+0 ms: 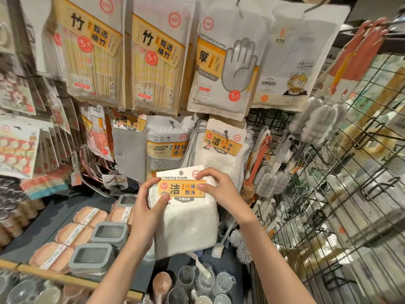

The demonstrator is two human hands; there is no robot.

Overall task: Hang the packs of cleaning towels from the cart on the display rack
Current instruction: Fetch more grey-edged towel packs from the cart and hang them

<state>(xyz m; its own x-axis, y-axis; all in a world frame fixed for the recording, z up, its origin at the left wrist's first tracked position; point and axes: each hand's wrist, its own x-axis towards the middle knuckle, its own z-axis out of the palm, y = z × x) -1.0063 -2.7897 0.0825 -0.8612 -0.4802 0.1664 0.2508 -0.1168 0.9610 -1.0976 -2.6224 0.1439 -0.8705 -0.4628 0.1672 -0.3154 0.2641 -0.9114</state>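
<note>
Both hands hold one pack of cleaning towels (186, 216) near the display rack (269, 121). Left hand (149, 205) grip pinches its left edge; right hand (219, 187) grip pinches the header card. Hung towel packs (221, 148) lie just beyond.

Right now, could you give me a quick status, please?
Left hand, right hand both gripping towel pack. Not yet hung. Target hook above, already stocked.
</note>
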